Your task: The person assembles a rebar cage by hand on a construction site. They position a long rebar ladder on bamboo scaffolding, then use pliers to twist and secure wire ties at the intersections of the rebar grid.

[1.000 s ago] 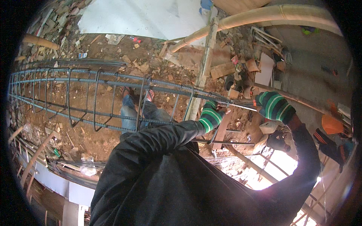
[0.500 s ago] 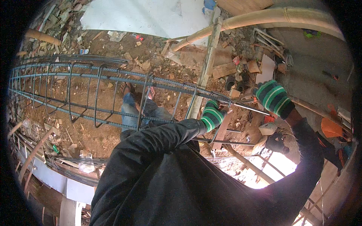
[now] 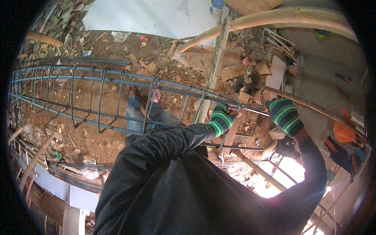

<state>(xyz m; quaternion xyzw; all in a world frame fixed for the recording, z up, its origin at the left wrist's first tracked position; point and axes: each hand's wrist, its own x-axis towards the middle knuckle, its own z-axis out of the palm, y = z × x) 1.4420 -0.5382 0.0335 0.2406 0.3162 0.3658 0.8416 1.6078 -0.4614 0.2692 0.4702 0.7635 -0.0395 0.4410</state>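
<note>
A long cage of ribbed steel rebar (image 3: 178,91) with square stirrups runs across in front of me, its right end by my hands. My left hand (image 3: 221,119), in a green and black striped knit glove, is closed around the last stirrup (image 3: 224,140) near its upper corner. Bare fingertips show past the glove. Just right of the bar ends, my right hand (image 3: 284,116), in a matching glove, is closed in a fist. What it grips is hidden by the fingers; thin rods reach from the corner toward it.
A wooden post (image 3: 216,66) stands behind the cage, with a thick bamboo pole (image 3: 270,19) at top right. A white sheet (image 3: 145,17) lies beyond. Rubble covers the dirt floor (image 3: 105,141). An orange object (image 3: 344,132) and dark cloth (image 3: 340,152) are at right. My feet are below the cage.
My right hand has come down and turned at the wrist, its forearm drawing inward. My left hand stays on the stirrup and the cage has not moved.
</note>
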